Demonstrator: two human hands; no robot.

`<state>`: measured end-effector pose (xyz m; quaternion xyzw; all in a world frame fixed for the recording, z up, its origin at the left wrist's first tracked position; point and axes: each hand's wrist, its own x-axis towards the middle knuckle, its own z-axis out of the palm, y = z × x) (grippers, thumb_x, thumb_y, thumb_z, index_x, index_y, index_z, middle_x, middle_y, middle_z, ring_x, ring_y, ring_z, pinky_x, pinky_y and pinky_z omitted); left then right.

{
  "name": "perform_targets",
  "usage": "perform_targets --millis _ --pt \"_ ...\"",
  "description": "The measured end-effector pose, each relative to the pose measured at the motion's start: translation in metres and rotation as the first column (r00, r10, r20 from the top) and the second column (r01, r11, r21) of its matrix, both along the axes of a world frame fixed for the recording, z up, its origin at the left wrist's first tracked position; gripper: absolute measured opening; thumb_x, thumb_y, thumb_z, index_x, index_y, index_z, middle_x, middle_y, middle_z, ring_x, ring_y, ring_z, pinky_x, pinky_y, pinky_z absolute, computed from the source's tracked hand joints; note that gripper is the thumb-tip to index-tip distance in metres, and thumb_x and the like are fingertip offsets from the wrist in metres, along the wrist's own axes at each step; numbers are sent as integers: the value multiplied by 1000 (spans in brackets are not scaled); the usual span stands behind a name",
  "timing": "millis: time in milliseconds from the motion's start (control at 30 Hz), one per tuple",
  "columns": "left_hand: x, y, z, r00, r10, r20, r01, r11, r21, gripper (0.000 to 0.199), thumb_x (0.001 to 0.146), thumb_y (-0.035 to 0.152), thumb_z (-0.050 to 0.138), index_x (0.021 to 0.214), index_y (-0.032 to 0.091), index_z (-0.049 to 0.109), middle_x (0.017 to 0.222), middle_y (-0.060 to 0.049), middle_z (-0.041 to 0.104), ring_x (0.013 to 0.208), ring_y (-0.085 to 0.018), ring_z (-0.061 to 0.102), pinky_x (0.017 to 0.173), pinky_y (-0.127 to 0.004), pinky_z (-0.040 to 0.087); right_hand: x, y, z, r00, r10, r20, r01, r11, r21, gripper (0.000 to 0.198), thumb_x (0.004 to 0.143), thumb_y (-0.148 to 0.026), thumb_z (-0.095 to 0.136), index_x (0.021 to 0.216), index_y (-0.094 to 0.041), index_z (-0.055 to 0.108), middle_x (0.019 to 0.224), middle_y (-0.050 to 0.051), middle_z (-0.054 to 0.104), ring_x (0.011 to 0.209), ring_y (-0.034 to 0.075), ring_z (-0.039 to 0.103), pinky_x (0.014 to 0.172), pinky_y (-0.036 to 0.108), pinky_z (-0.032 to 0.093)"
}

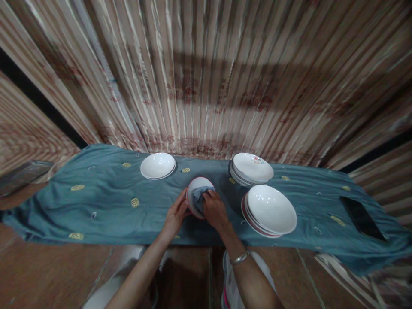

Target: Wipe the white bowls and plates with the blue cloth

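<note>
A white bowl [195,185] with a red rim is tilted up in front of me near the table's front edge. My left hand [178,210] grips its left side, fingers wrapped round the rim. Inside the bowl, my right hand [215,209] presses a bunched grey-blue cloth [198,198] against the inner surface. To the right of my hands stands a stack of white bowls [272,209], some with red rims. Behind it is a stack of white plates [252,166], the top one with a small flower print. White dishes [158,165] sit at the back left.
A blue-green cloth with yellow motifs covers the long table [109,206]. A black phone [362,218] lies at the right end. Pleated curtains [206,86] hang close behind the table. On the far left is a clear tray-like object [25,174], partly cut off.
</note>
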<state>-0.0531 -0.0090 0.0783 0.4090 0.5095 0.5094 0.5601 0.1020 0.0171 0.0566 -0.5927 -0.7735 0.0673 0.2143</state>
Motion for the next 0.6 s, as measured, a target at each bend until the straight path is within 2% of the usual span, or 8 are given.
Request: perform_targets --millis 233,433,600 --pt "1 2 -1 1000 11 7 -11 1000 -13 85 67 61 68 139 19 50 134 -13 59 114 -32 59 72 -32 60 1 -6 6 960 144 -241 -167 983 -78 24 88 -13 49 103 -16 67 104 10 69 99 22 64 91 34 49" --pt "1 2 -1 1000 -1 10 1 1000 -15 85 67 63 67 138 21 51 141 -12 54 120 -34 56 74 -34 60 -4 -6 12 848 229 -479 -306 948 -88 25 90 -15 46 101 -21 67 101 5 69 95 18 64 88 31 50" --pt "1 1 0 1000 -15 3 15 1000 -6 82 68 62 67 137 22 52 145 -11 49 125 -34 52 77 -33 60 -11 -5 15 761 231 -606 -329 943 -55 28 91 -17 43 106 -20 66 107 6 69 101 18 62 92 30 48"
